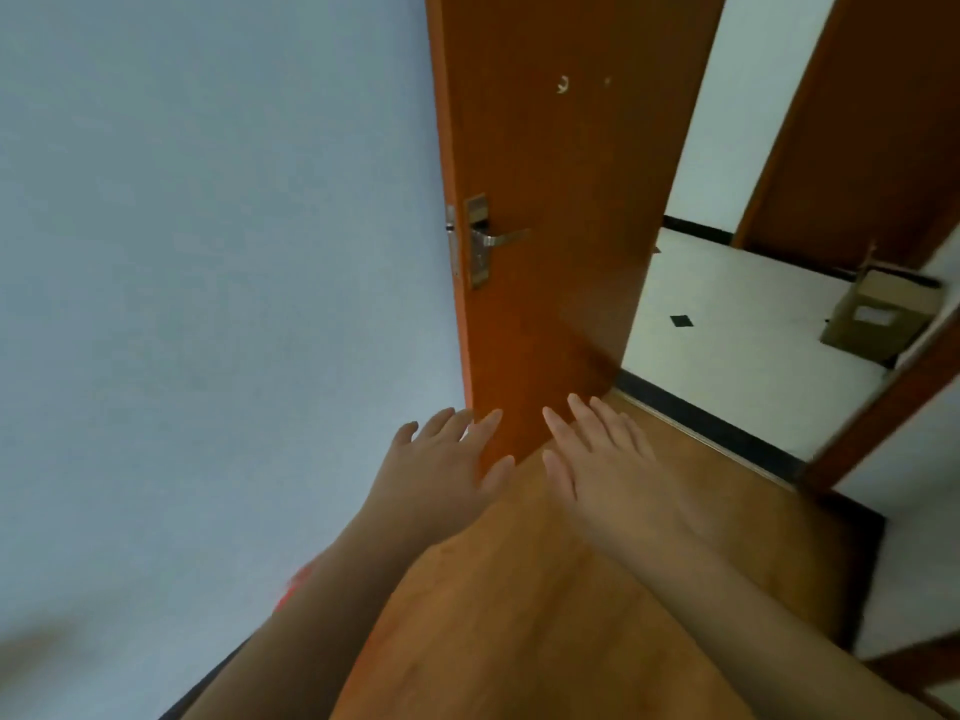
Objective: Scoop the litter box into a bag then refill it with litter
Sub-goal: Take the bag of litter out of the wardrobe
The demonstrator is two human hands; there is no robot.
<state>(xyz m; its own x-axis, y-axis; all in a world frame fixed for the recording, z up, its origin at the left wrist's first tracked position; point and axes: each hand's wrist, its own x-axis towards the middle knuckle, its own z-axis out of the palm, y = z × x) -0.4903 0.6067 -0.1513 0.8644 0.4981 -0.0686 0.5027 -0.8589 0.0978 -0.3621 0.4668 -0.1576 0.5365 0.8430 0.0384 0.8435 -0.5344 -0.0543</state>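
No litter box, scoop, bag or litter is in view. My left hand [441, 459] and my right hand [597, 454] are both stretched out in front of me, palms down, fingers straight and spread. They hold nothing. They hover side by side over the wooden floor [519, 615], near the bottom edge of an open orange-brown door [550, 200]. The view is tilted and a little blurred.
A pale blue wall [208, 252] fills the left. The door has a metal lever handle [491, 239]. Through the doorway lies a white tiled floor [727, 330] with a cardboard box [872, 314] at the right, past a dark threshold strip [701, 423].
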